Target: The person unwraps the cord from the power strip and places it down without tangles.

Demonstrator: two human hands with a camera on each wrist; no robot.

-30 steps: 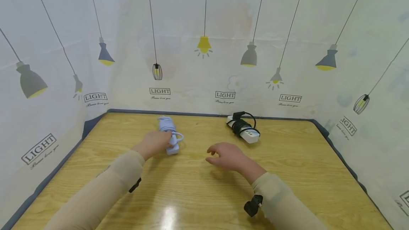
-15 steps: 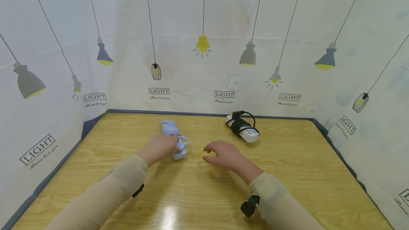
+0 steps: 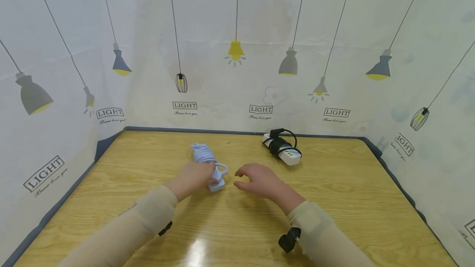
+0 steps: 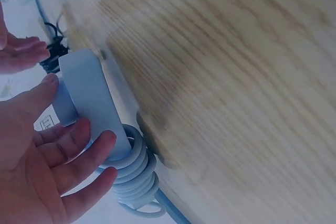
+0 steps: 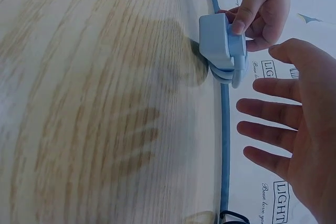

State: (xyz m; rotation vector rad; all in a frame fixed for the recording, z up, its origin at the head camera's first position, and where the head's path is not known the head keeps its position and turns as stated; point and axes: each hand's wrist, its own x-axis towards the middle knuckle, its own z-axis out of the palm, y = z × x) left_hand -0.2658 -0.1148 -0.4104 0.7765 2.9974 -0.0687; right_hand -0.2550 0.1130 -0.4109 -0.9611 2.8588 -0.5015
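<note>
My left hand [image 3: 194, 177] has its grip around the light blue power strip [image 3: 209, 166], thumb on one side and fingers curled over the other, as the left wrist view shows with the fingers [image 4: 79, 153] lying across the pale body just above the coils of its cord [image 4: 137, 174]. The strip rests on the tabletop [image 3: 345, 201], a little left of the middle and closer to the far edge than to me, with its wound cord bundled at the end that points away. My right hand [image 3: 259, 181] hovers just beside it, fingers spread and relaxed, gripping nothing; in the right wrist view the straight fingers [image 5: 268, 116] sit apart from the blue block.

As I judge it, the work is at an early stage: the blue strip is in hand but its cord is wound tight around the body, and nothing is undone or plugged. My right hand has not touched it yet.

The second power strip [image 3: 283, 150], white with a black cord wrapped around it, lies untouched near the far edge, right of centre, well apart from both hands.
</note>
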